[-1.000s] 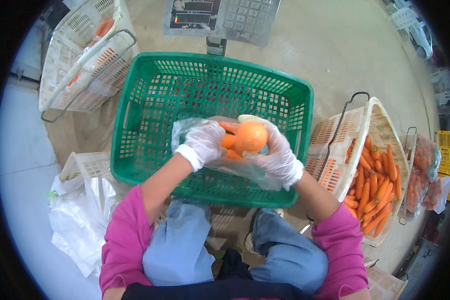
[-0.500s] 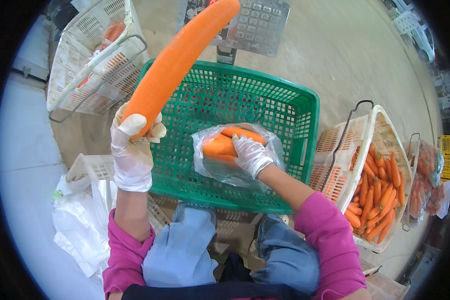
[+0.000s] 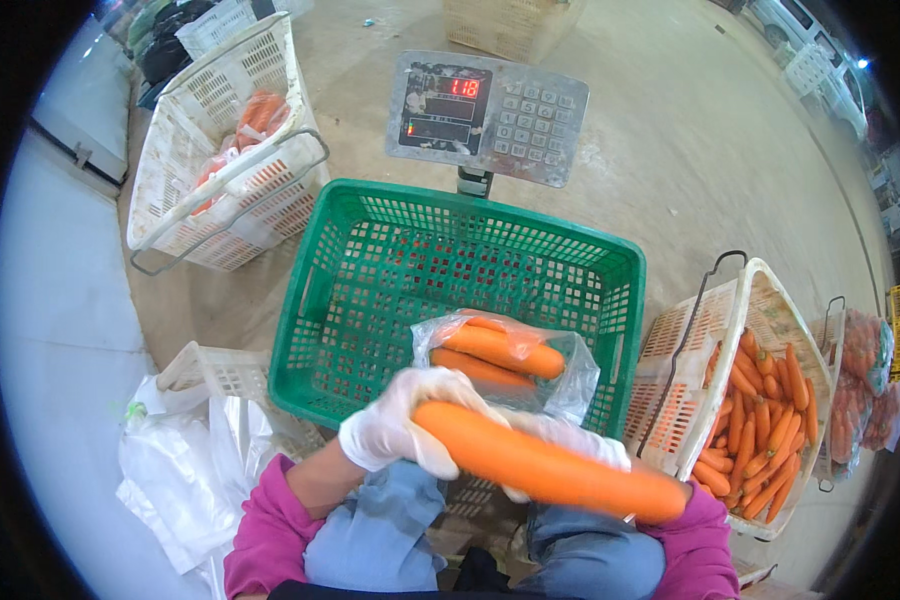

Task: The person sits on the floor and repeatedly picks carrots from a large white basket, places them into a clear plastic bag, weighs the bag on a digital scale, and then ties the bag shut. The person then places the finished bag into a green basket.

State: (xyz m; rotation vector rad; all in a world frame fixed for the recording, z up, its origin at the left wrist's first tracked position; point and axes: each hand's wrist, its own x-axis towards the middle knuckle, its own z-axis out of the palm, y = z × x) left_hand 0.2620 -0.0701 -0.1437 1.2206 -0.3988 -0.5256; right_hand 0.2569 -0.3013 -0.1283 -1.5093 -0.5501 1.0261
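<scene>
A big orange carrot (image 3: 550, 465) is held low in front of the green crate, pointing right and slightly toward me. My gloved left hand (image 3: 400, 425) is closed around its left end. Behind the carrot lies my gloved right hand (image 3: 582, 438), mostly covered by it, so its fingers are hidden. Just beyond my hands, a clear plastic bag (image 3: 575, 385) with several carrots (image 3: 500, 348) in it rests in the green crate (image 3: 460, 205). The crate sits on a scale with a metal keypad display (image 3: 488, 115), lit in red.
To the right stands a white crate (image 3: 670, 370) of loose carrots (image 3: 765, 420) with a wire handle. At the upper left, another white crate (image 3: 220, 150) holds bagged carrots (image 3: 260, 115). White plastic bags (image 3: 185, 470) hang over a crate at the left. Filled bags (image 3: 855, 370) stand far right.
The carrot has come down from upright to nearly level, toward me. My right hand has left the bagged carrots and drawn back behind it. The view has shifted, showing the scale display whole.
</scene>
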